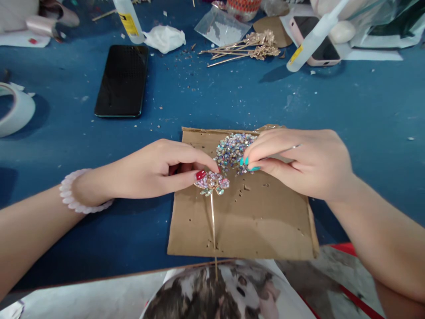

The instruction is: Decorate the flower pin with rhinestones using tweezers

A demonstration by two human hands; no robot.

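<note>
- One roll of white tape, at the far left of the blue table.
- One beaded bracelet, pale pink, on the left wrist.
- One black phone, lying flat.
- One left hand, thumb and fingers pinching the jewelled head of a stick ornament (thumbnail red).
- One stick ornament, as above, over the cardboard; its thin shaft points toward the wearer, past the near edge.
- One pile of small glittering pieces, many-coloured, on the cardboard just beyond the jewelled head.
- Several gold flower-headed sticks, bunched beyond the cardboard.
- One right hand, fingertips drawn together around a slender metal tool, at the pile's right side (nails turquoise; tool's tip hidden).
- One pink phone, partly behind a squeeze bottle.
</note>
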